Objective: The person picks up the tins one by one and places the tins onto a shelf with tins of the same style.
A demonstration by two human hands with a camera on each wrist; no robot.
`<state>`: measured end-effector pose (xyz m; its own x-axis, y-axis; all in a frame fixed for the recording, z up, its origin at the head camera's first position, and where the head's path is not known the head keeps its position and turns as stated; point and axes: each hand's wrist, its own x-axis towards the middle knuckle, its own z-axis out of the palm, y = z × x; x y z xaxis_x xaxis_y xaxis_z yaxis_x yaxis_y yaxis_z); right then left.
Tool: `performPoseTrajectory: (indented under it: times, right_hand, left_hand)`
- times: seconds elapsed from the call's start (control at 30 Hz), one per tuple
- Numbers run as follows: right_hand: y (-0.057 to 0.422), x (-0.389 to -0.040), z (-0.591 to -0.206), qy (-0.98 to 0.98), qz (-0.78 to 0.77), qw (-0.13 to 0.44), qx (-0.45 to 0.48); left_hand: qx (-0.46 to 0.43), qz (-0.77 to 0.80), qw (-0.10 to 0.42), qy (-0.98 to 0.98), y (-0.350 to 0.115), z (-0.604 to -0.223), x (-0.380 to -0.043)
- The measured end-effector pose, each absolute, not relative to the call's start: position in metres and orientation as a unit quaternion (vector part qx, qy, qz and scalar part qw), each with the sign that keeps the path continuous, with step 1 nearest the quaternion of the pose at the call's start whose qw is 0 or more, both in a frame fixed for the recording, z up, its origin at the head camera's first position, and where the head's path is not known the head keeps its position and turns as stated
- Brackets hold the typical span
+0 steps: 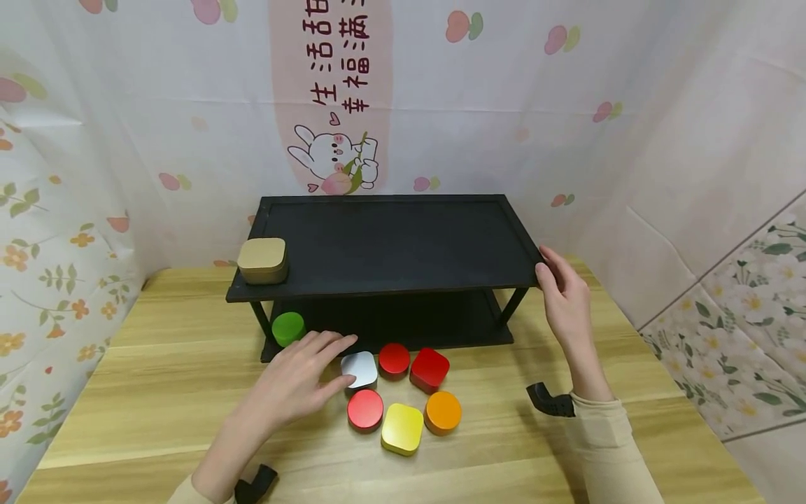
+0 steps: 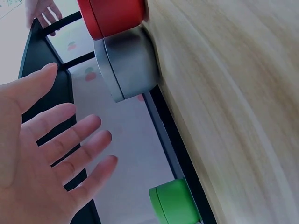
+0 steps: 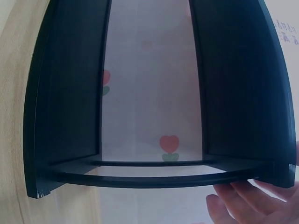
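My left hand (image 1: 301,378) hovers beside a silver square tin (image 1: 359,369), its fingers spread; the left wrist view shows a gap between hand and tin. Behind that hand a green round tin (image 1: 289,328) stands on the lower level of a black two-tier shelf (image 1: 390,241). My right hand (image 1: 564,297) grips the right edge of the shelf's upper board, fingers (image 3: 247,200) curled at its end. In front of the shelf, near the silver tin, are a red round tin (image 1: 394,360), a red square tin (image 1: 429,369) and a lighter red round tin (image 1: 365,410).
A gold square tin (image 1: 262,260) sits at the upper board's left front corner. Nearest me on the wooden table (image 1: 504,462) are a yellow square tin (image 1: 402,428) and an orange round tin (image 1: 443,412). Patterned cloth (image 1: 208,140) hangs behind the shelf.
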<state>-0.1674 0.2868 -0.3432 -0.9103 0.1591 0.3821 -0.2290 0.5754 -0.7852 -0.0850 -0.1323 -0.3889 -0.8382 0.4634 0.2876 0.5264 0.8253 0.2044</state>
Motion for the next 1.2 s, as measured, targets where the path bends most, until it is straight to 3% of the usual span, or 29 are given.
performPoseTrajectory:
  times: [1.2]
  right_hand:
    - [0.2867, -0.1665, -0.3459, -0.859, 0.477, 0.181, 0.028]
  left_hand:
    - [-0.247, -0.14, 0.041, -0.958, -0.1265, -0.399, -0.0845]
